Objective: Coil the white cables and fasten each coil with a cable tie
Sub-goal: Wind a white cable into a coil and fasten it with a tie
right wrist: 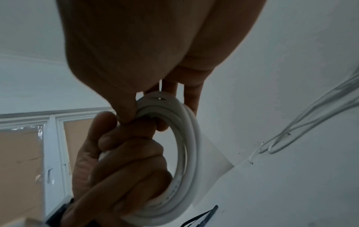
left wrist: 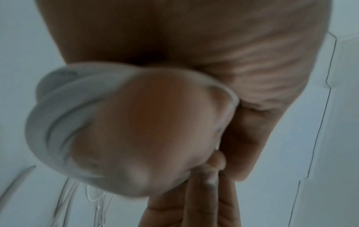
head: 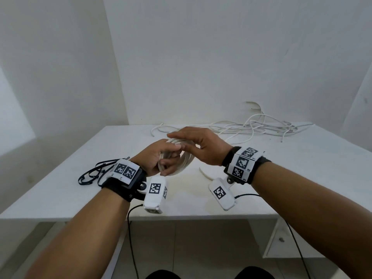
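Observation:
A coil of white cable [head: 186, 161] is held upright over the white table [head: 281, 178]. My left hand [head: 167, 164] grips its near left side with fingers curled through the ring. My right hand [head: 181, 141] lies over the top of the coil, with the thumb on the near side and the fingers stretched over the far side. In the right wrist view the coil [right wrist: 192, 138] shows as several stacked turns; the left hand [right wrist: 120, 161] wraps it and my right thumb [right wrist: 126, 110] presses on its top. The left wrist view is blurred, with the coil [left wrist: 48, 122] against my palm.
Loose white cables [head: 251, 127] lie tangled at the table's back right. Black cable ties [head: 90, 174] lie in a bunch at the left, behind my left wrist. A short white cable end [head: 205, 175] lies on the table under my right wrist. White walls close in behind.

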Demonstrator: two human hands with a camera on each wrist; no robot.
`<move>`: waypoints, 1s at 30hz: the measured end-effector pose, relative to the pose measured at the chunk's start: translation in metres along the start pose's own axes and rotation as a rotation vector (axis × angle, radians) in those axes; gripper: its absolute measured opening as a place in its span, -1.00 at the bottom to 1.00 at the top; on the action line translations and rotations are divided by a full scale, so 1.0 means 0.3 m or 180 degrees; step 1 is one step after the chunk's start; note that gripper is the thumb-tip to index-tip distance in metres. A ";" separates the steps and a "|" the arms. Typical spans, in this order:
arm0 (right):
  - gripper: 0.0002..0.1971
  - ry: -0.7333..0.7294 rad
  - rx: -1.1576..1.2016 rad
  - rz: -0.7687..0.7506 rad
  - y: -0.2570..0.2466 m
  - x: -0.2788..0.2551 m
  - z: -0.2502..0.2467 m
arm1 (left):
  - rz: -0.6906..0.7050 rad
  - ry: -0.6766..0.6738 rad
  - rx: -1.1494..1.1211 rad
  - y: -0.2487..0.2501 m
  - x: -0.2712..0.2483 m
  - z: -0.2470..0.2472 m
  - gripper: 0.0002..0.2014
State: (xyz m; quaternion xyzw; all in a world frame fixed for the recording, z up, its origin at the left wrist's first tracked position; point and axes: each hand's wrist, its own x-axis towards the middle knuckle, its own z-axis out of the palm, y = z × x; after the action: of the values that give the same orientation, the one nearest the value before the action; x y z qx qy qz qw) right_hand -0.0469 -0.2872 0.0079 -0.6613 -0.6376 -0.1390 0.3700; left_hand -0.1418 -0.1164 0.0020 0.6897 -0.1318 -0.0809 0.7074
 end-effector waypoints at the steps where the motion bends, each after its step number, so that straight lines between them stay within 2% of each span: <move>1: -0.65 -0.0020 -0.0058 -0.0048 0.000 0.009 0.006 | -0.0001 0.0059 0.0105 -0.005 -0.006 -0.014 -0.65; 4: -0.68 0.0148 -0.0277 -0.0203 0.001 0.036 0.028 | 0.0074 0.0306 0.0378 -0.008 -0.016 -0.050 -0.44; 7: -0.70 0.0422 -0.0594 -0.0276 -0.001 0.067 0.063 | 0.0176 0.0825 0.0200 0.019 -0.030 -0.064 -0.30; 10: -0.68 0.0651 -0.0664 -0.0262 -0.004 0.106 0.102 | 0.0222 0.1257 -0.0014 0.051 -0.053 -0.072 -0.37; 15: -0.71 0.0828 -0.0620 -0.0234 -0.026 0.195 0.175 | 0.0083 0.1556 -0.0877 0.085 -0.112 -0.116 -0.40; 19: -0.70 0.0679 -0.0604 -0.0284 -0.050 0.259 0.241 | 0.0225 0.2432 -0.0728 0.092 -0.150 -0.130 -0.53; 22: -0.67 0.0458 -0.0432 -0.0030 -0.094 0.293 0.305 | 0.0364 0.3048 -0.0625 0.091 -0.188 -0.157 -0.65; 27: -0.72 0.0070 -0.0276 0.0710 -0.147 0.351 0.403 | 0.0390 0.3438 -0.0605 0.075 -0.242 -0.231 -0.66; 30: -0.77 -0.0258 -0.0294 0.0854 -0.154 0.373 0.447 | 0.0274 0.3528 -0.0593 0.045 -0.268 -0.277 -0.59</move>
State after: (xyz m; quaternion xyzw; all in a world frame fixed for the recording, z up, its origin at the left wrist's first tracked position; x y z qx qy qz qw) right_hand -0.1127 -0.1189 0.0035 -0.7619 -0.5508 -0.0907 0.3284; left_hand -0.1944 -0.0128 0.0083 0.5578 0.2392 0.3112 0.7313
